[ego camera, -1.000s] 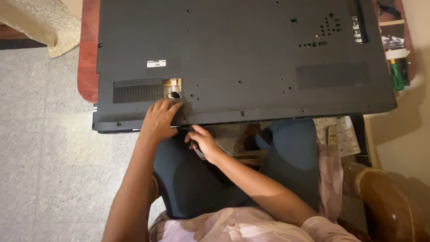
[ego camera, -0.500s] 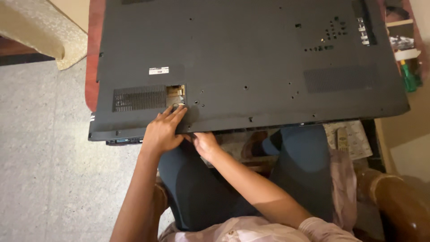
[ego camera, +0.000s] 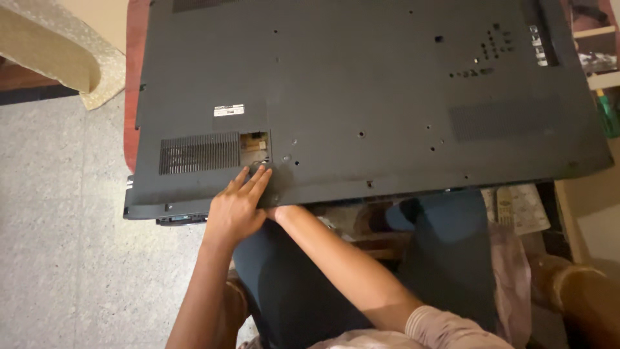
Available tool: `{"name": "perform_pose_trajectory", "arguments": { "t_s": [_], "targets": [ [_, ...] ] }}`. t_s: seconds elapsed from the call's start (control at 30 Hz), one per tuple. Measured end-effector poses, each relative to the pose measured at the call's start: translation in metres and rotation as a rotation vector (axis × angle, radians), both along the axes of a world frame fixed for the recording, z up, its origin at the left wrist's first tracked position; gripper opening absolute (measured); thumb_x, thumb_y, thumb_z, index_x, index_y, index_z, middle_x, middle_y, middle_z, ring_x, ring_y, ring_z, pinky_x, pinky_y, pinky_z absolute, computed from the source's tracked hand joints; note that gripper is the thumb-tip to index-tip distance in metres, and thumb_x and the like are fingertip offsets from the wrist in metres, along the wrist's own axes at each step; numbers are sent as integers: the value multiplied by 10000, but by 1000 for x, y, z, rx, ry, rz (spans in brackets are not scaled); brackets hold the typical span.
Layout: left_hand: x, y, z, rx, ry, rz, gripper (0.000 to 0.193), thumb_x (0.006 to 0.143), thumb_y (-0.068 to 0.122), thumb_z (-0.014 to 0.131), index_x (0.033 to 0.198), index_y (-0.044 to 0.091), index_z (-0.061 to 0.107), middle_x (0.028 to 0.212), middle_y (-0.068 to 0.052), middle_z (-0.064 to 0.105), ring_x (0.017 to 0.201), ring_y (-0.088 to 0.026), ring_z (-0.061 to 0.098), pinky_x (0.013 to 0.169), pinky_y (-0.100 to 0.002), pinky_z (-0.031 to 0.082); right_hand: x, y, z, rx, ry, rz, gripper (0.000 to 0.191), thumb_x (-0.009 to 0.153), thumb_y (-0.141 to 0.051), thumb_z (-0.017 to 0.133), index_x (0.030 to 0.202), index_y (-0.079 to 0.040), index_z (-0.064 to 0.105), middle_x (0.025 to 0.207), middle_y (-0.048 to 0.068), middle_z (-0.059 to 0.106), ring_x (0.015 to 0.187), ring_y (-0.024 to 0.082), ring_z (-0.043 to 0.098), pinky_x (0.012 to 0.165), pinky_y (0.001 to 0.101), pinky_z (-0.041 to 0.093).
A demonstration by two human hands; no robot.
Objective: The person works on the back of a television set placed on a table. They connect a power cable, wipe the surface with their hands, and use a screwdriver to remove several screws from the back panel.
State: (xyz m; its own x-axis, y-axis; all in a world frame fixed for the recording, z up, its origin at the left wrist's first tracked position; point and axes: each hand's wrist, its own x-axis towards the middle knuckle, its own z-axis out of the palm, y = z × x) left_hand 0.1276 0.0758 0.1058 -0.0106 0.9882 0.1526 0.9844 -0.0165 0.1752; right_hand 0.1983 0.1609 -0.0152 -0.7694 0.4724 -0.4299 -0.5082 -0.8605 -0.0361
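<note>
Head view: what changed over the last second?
The right hand slid in under the near edge of the dark TV back panel; only its wrist and forearm show now, where earlier its fingers were visible below the edge. The left hand shifted little and stays flat on the panel beside the small open port cutout. The panel stays lying back-up on the red table. Nothing was picked up or released.

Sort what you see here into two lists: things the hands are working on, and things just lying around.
In hand:
- dark flat-screen back panel
- vent grille and open port recess
- left hand, flat on the panel's lower edge
- right hand, mostly hidden beneath that edge

Lying about:
- cream cloth
- patterned paper
- shelf clutter
</note>
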Motion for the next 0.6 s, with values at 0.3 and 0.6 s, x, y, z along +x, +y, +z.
{"name": "perform_pose_trajectory", "arguments": {
  "t_s": [0.3,0.6],
  "targets": [
    [2,-3,-10,-57,26,-3,635,693,95,680,1326,143,654,1437,-69,618,1292,-345,595,996,-430,537,-5,9,0,281,7,11,524,1110,-415,391,1546,-127,421,1638,80,395,1524,230,342,1279,398,291],
    [-32,44,-2,-182,-222,252,316,953,366,698,1136,114,751,1128,-130,732,1057,-348,699,884,-463,556,-4,11,12,372,181,-5,393,1105,-357,432,1413,-121,495,1406,57,498,1292,195,464,1109,376,417]
  ]
}}
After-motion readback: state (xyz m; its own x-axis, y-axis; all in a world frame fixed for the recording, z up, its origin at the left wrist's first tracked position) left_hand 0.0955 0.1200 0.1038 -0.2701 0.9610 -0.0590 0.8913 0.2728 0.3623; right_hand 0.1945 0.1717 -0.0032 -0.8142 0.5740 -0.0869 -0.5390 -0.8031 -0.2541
